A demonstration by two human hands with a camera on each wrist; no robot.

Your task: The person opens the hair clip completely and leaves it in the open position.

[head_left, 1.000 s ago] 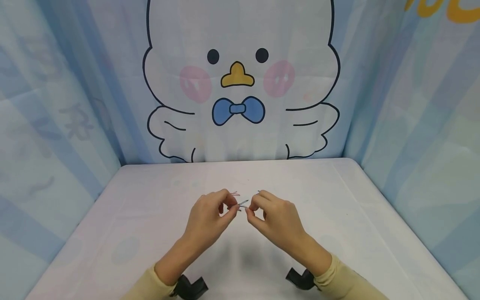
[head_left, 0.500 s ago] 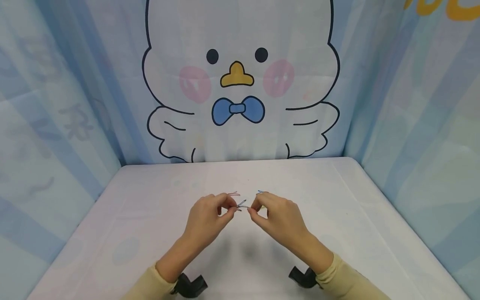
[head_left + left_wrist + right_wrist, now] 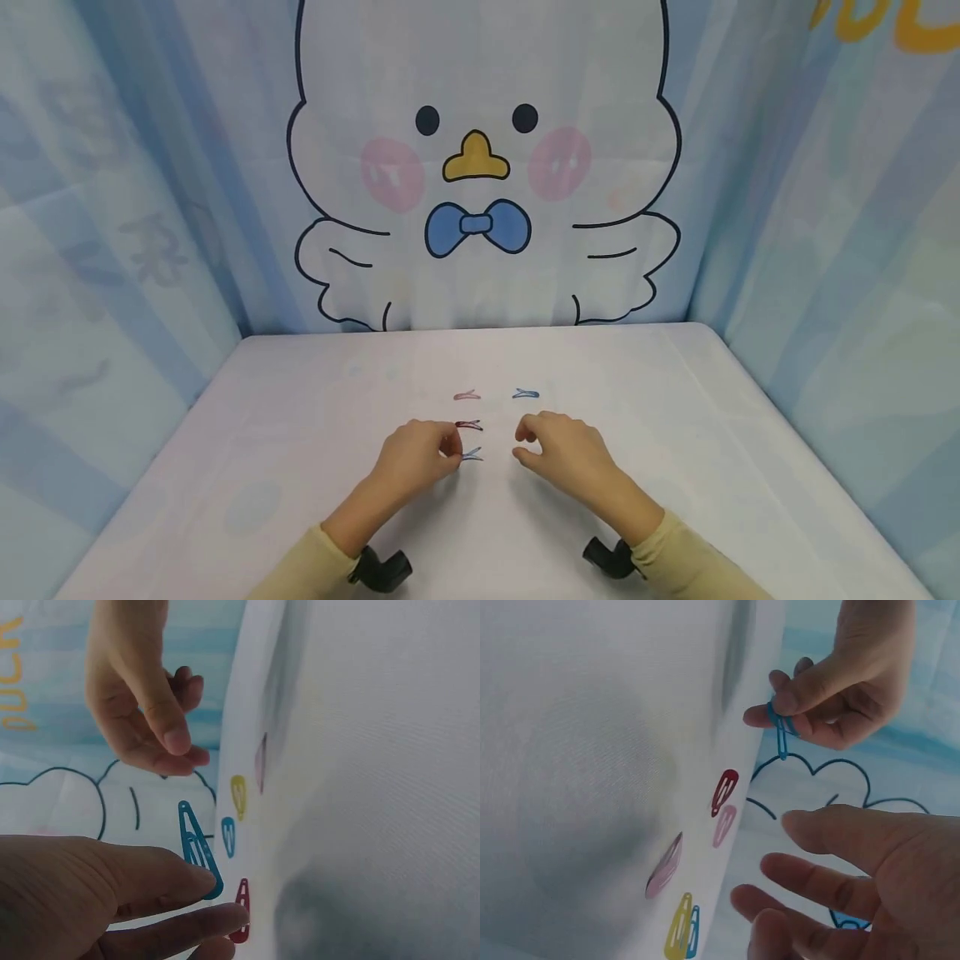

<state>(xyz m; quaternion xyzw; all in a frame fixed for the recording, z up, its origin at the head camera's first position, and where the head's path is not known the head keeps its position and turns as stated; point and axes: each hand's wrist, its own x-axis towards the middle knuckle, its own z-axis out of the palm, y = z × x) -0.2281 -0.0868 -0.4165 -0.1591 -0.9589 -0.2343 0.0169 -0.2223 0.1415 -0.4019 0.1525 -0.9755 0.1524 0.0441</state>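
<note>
My left hand [image 3: 420, 454] pinches a blue snap hair clip [image 3: 472, 455] by one end between thumb and forefinger. Its two arms stand apart, sprung open [image 3: 196, 847]. To the right, my right hand [image 3: 566, 454] holds nothing, its fingers loosely bent and away from the clip [image 3: 781, 739]. A dark red hair clip [image 3: 469, 425] lies just past the left fingertips, and a pink hair clip [image 3: 467, 395] lies behind it. Farther right is another blue hair clip [image 3: 526, 393]. The right hand hides a yellow hair clip [image 3: 679, 926] and a pinkish one [image 3: 664, 866] from the head view.
The clips lie on a white-covered table [image 3: 300, 400]. A printed cloth backdrop [image 3: 480, 275] stands at its far edge, with blue curtains [image 3: 847, 275] along both sides. Black wrist mounts [image 3: 382, 571] sit under both forearms.
Both hands have come down and closer to the person. My right hand has drawn away from the blue clip, which stays in the left hand. The clips behind the hands are now uncovered.
</note>
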